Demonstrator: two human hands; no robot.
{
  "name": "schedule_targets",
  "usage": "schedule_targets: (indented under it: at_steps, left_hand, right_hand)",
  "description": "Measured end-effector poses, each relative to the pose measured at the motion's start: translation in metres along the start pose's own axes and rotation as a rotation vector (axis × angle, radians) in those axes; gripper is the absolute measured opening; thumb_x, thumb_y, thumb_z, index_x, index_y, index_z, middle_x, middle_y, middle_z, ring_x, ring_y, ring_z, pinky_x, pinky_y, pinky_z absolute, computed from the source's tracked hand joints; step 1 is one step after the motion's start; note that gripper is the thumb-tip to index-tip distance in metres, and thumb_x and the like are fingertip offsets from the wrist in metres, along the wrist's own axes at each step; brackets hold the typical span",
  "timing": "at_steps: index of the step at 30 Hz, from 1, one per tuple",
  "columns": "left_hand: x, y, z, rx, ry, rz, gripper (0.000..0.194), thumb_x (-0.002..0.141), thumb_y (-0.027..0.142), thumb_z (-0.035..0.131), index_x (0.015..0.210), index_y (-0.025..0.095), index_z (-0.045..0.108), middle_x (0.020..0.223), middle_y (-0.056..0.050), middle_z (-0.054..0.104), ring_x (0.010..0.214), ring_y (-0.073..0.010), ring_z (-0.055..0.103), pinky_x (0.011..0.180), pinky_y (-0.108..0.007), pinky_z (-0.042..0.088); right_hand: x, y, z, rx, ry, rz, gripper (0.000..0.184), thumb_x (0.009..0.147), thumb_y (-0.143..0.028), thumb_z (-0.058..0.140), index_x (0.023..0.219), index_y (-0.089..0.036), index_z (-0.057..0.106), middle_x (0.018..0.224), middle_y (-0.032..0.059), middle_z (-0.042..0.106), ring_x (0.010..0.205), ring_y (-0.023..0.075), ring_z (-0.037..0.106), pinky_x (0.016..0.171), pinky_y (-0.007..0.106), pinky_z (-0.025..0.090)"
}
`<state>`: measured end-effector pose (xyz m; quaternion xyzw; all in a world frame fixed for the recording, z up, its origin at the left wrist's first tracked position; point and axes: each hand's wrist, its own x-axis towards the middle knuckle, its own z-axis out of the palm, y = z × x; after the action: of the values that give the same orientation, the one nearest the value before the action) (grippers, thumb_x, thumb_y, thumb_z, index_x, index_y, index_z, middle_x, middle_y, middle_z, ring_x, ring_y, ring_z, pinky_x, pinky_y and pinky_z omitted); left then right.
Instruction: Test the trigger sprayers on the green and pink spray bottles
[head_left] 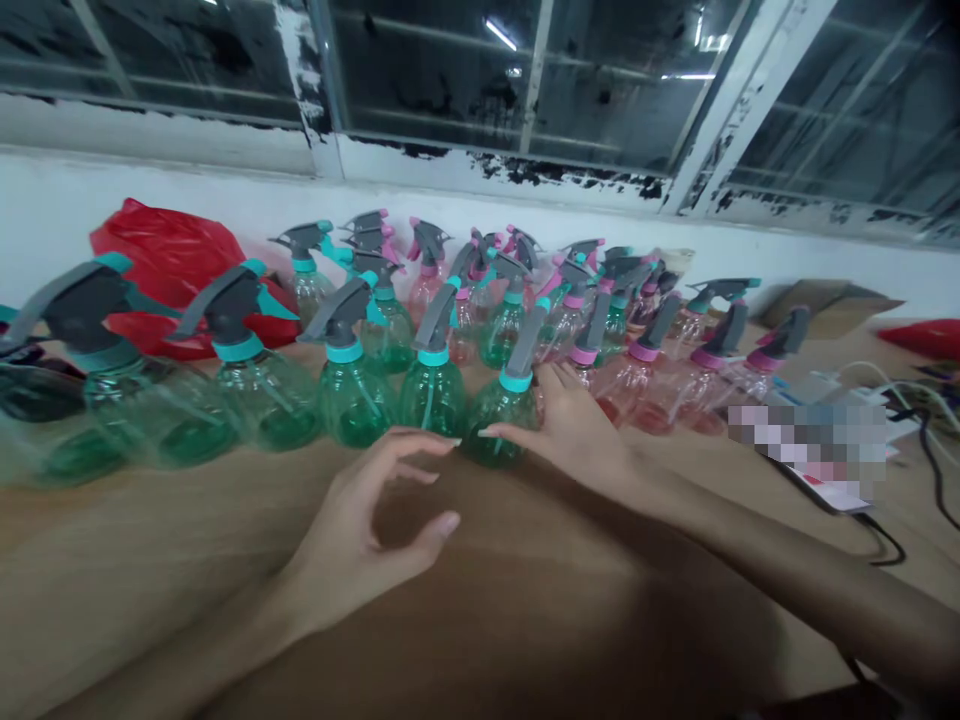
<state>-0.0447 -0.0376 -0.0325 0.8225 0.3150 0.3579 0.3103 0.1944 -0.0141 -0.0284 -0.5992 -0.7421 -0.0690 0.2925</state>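
My right hand [574, 430] is at a green spray bottle [499, 430] with a turquoise collar and grey trigger head, at the front of the rows. Its thumb lies across the bottle's front, and the other fingers are at its right side, partly hidden. That bottle stands upright on the wooden table [540, 600]. Just left of it and nearer to me, my left hand [375, 530] hovers with fingers curved and apart, nothing between them. Another green spray bottle [433, 395] stands beyond its fingertips.
More green spray bottles [270, 400] extend left; pink ones [645, 390] stand right and behind. Red plastic bags [169, 250] lie back left. A cardboard piece [825, 300], a partly blurred phone-like device [817, 480] and cables [937, 470] are at right. Behind runs a windowed wall [450, 190].
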Motion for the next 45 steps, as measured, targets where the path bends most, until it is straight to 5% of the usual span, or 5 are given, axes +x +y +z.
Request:
schedule_targets:
  at_steps: [10, 21, 26, 32, 45]
  left_hand:
    - [-0.008, -0.002, -0.021, -0.024, 0.103, 0.067, 0.020, 0.084, 0.031, 0.050, 0.102, 0.035, 0.058, 0.087, 0.000, 0.065, 0.080, -0.0243, 0.059, 0.074, -0.042, 0.045]
    - [0.022, -0.004, 0.007, 0.070, -0.103, 0.088, 0.017, 0.084, 0.017, 0.051, 0.099, 0.024, 0.054, 0.089, 0.001, 0.066, 0.067, -0.0130, 0.064, 0.063, -0.026, 0.050]
    - [0.038, 0.001, 0.023, 0.131, -0.159, 0.016, 0.010, 0.086, 0.021, 0.050, 0.093, 0.022, 0.056, 0.082, 0.001, 0.067, 0.067, -0.0131, 0.062, 0.059, -0.024, 0.050]
    - [0.052, 0.011, 0.047, 0.171, -0.175, -0.035, 0.009, 0.088, 0.025, 0.050, 0.087, 0.021, 0.058, 0.074, 0.002, 0.063, 0.062, -0.0113, 0.057, 0.054, -0.021, 0.046]
    - [0.062, 0.031, 0.076, 0.184, -0.211, 0.051, 0.009, 0.086, 0.021, 0.050, 0.087, 0.021, 0.059, 0.064, 0.004, 0.059, 0.051, -0.0100, 0.054, 0.045, -0.019, 0.042]
  right_hand:
    - [0.024, 0.004, 0.005, -0.129, -0.060, 0.130, 0.061, 0.068, -0.067, 0.063, 0.097, -0.014, 0.052, 0.085, 0.0121, 0.066, 0.076, 0.0322, 0.065, 0.051, 0.035, 0.045]
    - [0.019, 0.006, 0.005, 0.060, -0.052, 0.145, 0.066, 0.071, -0.058, 0.068, 0.114, -0.011, 0.051, 0.105, 0.0170, 0.065, 0.096, 0.0338, 0.064, 0.071, 0.042, 0.052]
    - [-0.004, 0.009, -0.023, 0.153, 0.009, 0.047, 0.064, 0.080, -0.049, 0.062, 0.133, -0.018, 0.044, 0.125, 0.0149, 0.058, 0.111, 0.0321, 0.058, 0.086, 0.048, 0.050]
    - [-0.026, 0.041, -0.059, 0.202, 0.037, 0.137, 0.024, 0.087, -0.041, 0.056, 0.095, -0.021, 0.067, 0.091, 0.0059, 0.071, 0.076, 0.0220, 0.067, 0.069, 0.035, 0.053]
    - [0.000, 0.081, -0.019, 0.298, -0.001, 0.275, 0.072, 0.075, -0.058, 0.063, 0.130, -0.014, 0.047, 0.118, 0.0156, 0.063, 0.105, 0.0322, 0.061, 0.086, 0.045, 0.048]
